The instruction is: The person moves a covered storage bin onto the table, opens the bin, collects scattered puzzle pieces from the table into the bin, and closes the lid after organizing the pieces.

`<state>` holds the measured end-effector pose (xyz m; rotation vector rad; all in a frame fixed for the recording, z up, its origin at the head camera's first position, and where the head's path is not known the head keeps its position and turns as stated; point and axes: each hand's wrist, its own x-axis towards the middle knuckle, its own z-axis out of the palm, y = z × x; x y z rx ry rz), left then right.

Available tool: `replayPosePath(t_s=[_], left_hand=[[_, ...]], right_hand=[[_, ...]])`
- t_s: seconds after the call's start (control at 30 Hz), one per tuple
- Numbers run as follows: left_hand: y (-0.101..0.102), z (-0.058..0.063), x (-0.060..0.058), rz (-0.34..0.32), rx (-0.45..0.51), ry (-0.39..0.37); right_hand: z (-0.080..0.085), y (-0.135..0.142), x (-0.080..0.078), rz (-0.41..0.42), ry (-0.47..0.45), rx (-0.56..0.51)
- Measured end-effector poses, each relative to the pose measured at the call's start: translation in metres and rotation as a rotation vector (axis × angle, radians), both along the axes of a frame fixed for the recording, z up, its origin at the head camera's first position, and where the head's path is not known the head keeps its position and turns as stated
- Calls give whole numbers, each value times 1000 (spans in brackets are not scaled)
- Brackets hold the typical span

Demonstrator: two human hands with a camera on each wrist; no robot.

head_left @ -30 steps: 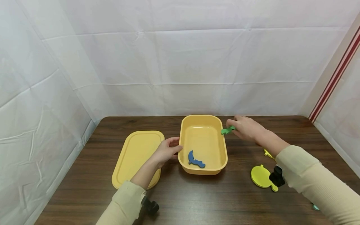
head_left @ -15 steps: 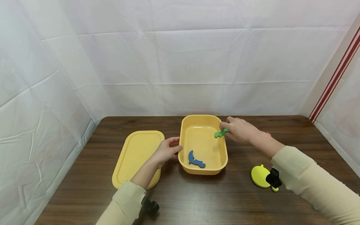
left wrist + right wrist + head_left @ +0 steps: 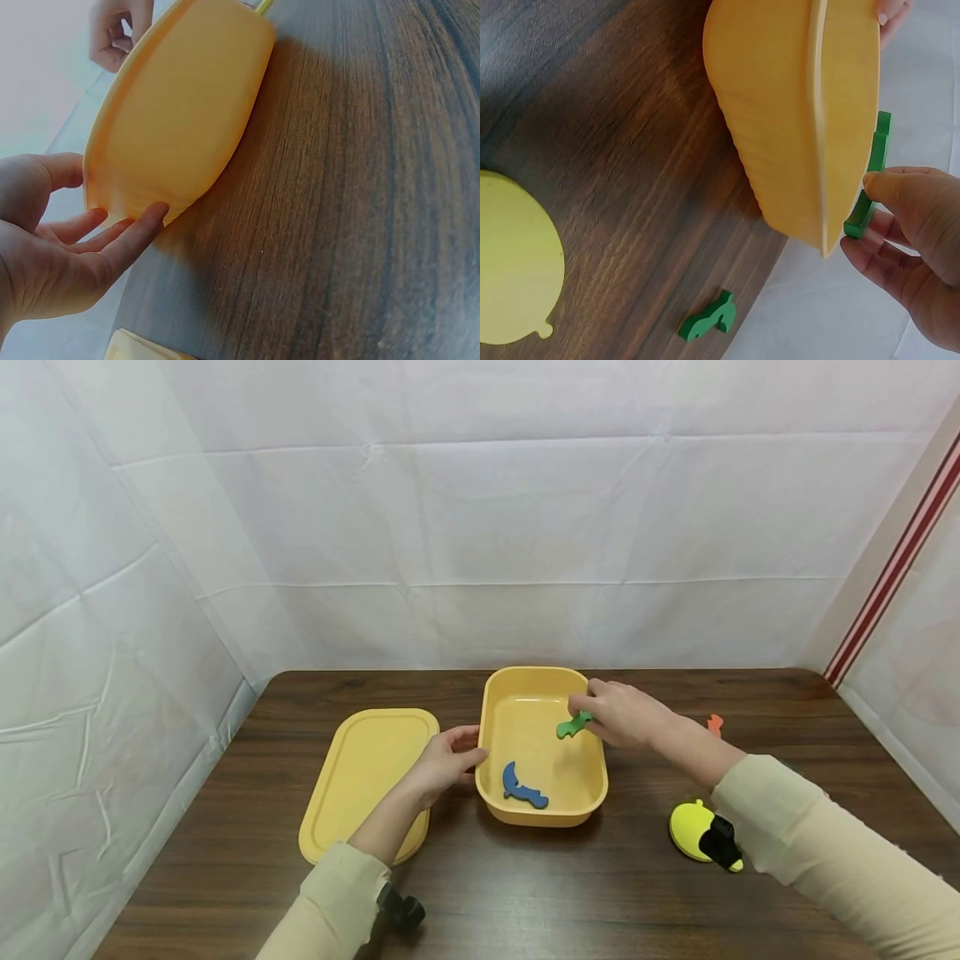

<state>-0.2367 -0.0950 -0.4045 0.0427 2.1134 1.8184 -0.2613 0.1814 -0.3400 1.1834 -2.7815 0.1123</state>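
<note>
My left hand [image 3: 442,762] holds the left rim of the yellow plastic bin [image 3: 536,819], thumb at the rim and fingers against the outer wall [image 3: 180,105]. Over the bin's right side, my right hand [image 3: 618,714] pinches a thin green wavy piece [image 3: 573,725] between thumb and fingers. The right wrist view shows this green piece [image 3: 882,142] level with the bin's rim, partly covered by the thumb. Inside the bin, near its front, lies a dark blue curved piece [image 3: 528,795].
A flat yellow lid [image 3: 363,760] lies left of the bin. Right of it are a round lime-yellow piece [image 3: 687,829], partly under the right wrist's camera, and an orange piece [image 3: 715,725]. Another green piece [image 3: 709,316] lies on the wooden table. White sheeting [image 3: 480,527] hangs behind.
My right hand has moved left and slightly nearer, carrying the green piece from the bin's right rim to over its inside. The orange piece has come into view. My left hand stays put.
</note>
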Motion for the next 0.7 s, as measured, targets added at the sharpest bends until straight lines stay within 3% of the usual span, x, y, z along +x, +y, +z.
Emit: replayPosePath(t_s=[0.47, 0.7], left_hand=[[0, 0, 0, -2, -7, 7], [0, -1, -1, -6, -3, 13]], right_hand=[[-5, -16, 7, 93, 13, -26], [-7, -23, 11, 89, -14, -10]])
